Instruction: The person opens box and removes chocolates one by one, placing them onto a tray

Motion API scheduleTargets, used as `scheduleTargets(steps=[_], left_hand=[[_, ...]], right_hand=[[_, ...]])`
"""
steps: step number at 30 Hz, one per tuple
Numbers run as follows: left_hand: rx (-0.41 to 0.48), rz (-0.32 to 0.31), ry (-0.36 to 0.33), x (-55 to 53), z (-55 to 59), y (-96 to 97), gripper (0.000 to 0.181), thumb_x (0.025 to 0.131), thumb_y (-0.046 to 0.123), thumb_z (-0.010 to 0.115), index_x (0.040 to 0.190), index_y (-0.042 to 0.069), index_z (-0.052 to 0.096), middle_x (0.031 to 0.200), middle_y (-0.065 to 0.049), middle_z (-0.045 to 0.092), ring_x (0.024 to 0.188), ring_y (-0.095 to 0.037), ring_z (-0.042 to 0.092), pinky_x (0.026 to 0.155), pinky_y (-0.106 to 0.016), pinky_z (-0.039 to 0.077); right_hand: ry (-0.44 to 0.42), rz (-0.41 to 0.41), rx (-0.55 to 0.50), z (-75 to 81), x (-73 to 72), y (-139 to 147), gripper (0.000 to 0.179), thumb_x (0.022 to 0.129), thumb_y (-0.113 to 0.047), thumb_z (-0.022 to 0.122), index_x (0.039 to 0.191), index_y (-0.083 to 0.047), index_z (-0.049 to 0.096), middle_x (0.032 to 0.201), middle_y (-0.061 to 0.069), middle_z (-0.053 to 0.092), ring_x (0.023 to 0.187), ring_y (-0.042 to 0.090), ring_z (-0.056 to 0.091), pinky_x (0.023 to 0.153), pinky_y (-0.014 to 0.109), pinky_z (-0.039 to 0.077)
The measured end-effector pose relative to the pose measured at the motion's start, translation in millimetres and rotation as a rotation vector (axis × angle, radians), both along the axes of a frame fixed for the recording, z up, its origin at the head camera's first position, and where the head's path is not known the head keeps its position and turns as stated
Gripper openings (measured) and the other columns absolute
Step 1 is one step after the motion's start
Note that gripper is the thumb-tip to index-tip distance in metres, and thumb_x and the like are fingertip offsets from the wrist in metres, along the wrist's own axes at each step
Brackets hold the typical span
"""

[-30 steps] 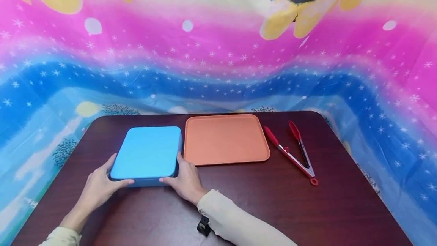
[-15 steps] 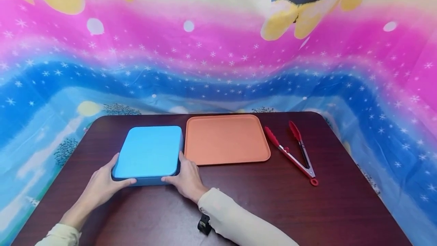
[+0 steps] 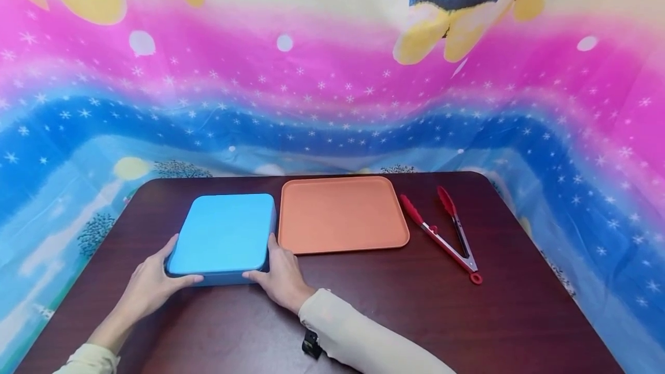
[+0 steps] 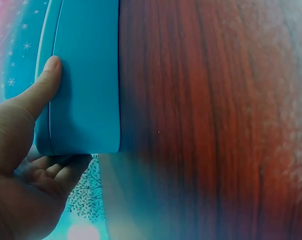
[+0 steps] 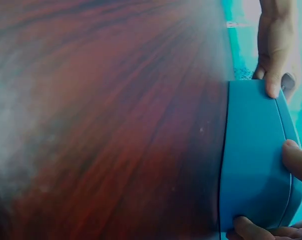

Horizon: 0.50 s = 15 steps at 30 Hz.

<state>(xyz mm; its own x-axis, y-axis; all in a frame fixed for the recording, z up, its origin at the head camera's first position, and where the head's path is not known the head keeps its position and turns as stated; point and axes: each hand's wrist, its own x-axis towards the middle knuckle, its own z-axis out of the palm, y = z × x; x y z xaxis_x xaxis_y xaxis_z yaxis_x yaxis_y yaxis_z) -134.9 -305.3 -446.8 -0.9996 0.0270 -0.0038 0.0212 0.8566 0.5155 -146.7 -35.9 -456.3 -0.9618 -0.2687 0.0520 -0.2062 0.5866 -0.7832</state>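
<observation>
A square box (image 3: 223, 232) with a light-blue lid and darker blue sides sits on the left part of the table. My left hand (image 3: 145, 283) grips its near left corner, thumb along the front face and fingers on the left side. At the near right corner, my right hand (image 3: 283, 277) holds it the same way. In the left wrist view, the thumb presses the box front (image 4: 88, 90) across the lid seam; the fingers curl at its end. The right wrist view shows both hands on the box (image 5: 253, 150). The lid appears closed, so its contents are hidden.
An orange rectangular tray (image 3: 343, 215) lies just right of the box. Farther right, red-tipped tongs (image 3: 449, 250) lie spread apart on the dark wooden table (image 3: 415, 316). A patterned cloth (image 3: 332, 103) hangs behind the table and along its sides.
</observation>
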Motion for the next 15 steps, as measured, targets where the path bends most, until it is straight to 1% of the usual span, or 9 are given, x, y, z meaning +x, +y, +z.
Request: scheduleTargets(steps=[7,11,15], left_hand=[[-0.003,-0.002,-0.025,1.5,1.4,-2.5,0.122,0.079,0.054,0.082,0.157,-0.008,0.012,0.148,-0.045,0.034,0.131,-0.062,0.041,0.094,-0.068,0.043],[-0.006,-0.012,-0.011,-0.5,3.3,-2.0,0.12,0.08,0.054,0.081,0.157,-0.008,0.013,0.147,-0.045,0.034,0.131,-0.062,0.041,0.095,-0.068,0.043],[-0.01,-0.018,-0.006,-0.9,3.9,0.1,0.12,0.081,0.055,0.08,0.156,-0.009,0.012,0.147,-0.046,0.034,0.13,-0.062,0.041,0.095,-0.068,0.043]], right_hand=[[-0.024,0.031,-0.042,-1.4,4.3,-1.1,0.097,0.091,-0.036,0.075,0.161,-0.005,0.015,0.16,0.014,0.04,0.144,0.02,0.045,0.112,0.039,0.045],[-0.018,0.035,-0.044,-0.1,3.2,-0.6,0.096,0.094,-0.038,0.072,0.162,-0.006,0.012,0.162,0.014,0.035,0.147,0.021,0.042,0.115,0.04,0.041],[-0.024,0.043,-0.023,0.9,2.0,0.7,0.095,0.095,-0.039,0.07,0.161,-0.005,0.011,0.162,0.015,0.034,0.147,0.021,0.041,0.115,0.04,0.041]])
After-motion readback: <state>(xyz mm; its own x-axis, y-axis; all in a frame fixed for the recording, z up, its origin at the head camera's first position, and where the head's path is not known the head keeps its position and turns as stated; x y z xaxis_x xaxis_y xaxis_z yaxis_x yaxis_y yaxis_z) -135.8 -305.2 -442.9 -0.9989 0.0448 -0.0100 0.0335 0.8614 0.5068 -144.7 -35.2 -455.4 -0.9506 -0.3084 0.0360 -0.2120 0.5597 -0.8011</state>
